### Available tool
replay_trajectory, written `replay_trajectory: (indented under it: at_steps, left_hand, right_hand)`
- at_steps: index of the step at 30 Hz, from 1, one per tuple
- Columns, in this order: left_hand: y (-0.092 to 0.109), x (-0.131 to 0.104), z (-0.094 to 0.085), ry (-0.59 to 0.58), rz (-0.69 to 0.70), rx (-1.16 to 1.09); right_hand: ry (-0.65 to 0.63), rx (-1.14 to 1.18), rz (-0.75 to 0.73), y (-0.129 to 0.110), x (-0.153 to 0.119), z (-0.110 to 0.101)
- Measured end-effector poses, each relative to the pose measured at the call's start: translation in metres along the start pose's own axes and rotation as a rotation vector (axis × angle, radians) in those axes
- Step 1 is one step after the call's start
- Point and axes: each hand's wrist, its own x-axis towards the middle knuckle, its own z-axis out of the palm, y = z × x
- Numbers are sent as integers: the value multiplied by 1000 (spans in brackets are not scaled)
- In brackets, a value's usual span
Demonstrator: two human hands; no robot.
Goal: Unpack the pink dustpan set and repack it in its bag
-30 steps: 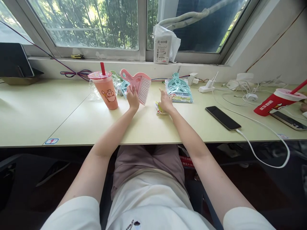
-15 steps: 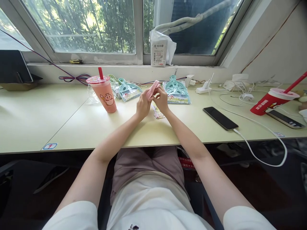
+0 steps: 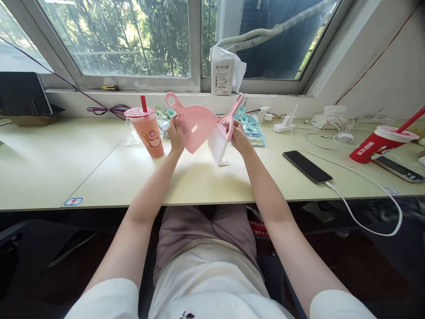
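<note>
A pink dustpan (image 3: 198, 125) is held up above the table by my left hand (image 3: 175, 134), closed on its left side, with its ring handle pointing up. My right hand (image 3: 239, 134) grips a small pink brush (image 3: 228, 120) whose white bristles hang down beside the pan's right edge. Under the bristles a small printed card (image 3: 224, 162) lies on the table. Behind my right hand are teal brush-and-pan sets (image 3: 253, 128) in clear plastic. More packets (image 3: 163, 119) lie partly hidden behind my left hand.
A pink drink cup (image 3: 148, 133) with a red straw stands left of my left hand. On the right are a black phone (image 3: 307, 167) on a white cable, a tilted red cup (image 3: 378, 144), another phone (image 3: 398, 168) and tangled chargers (image 3: 332, 126). A tablet (image 3: 23, 94) stands far left.
My hands have moved apart from their earlier position together. The pink item between them now shows as a dustpan in my left hand and a brush in my right hand. The view has shifted slightly.
</note>
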Motion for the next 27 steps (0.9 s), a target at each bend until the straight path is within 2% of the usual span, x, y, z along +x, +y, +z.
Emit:
replay_trajectory:
  at_steps: [2,3,5,8,10,12,14,16,22,27]
  left_hand:
    - [-8,15,-9,-16,-106,61]
    - [-10,18,-12,-79,-164,122]
    - [-11,16,-14,-291,-247,322]
    - [-7,1,-15,-592,-169,719]
    - [-5,-8,-15,-688,-74,909]
    - [-4,-13,-17,-741,-31,1006]
    - [-3,-13,-19,-760,-21,1045]
    - [-2,-12,-20,-730,-21,1063]
    - [6,-13,-20,-609,-115,1051]
    - [2,-12,-21,-592,-204,1075]
  right_hand:
    - [17,-46,9,-5,1,-6]
    - [14,-96,22,-6,1,-9]
    - [-11,-239,54,-7,1,-16]
    - [-117,-570,152,-4,1,-19]
    - [-206,-875,257,-1,1,-16]
    - [-233,-1156,353,4,0,-9]
    - [-200,-1326,406,7,-1,-3]
    - [-187,-1394,429,10,-3,1]
    - [-192,-1410,435,15,-5,-2]
    - [-43,-1392,452,17,-3,-3]
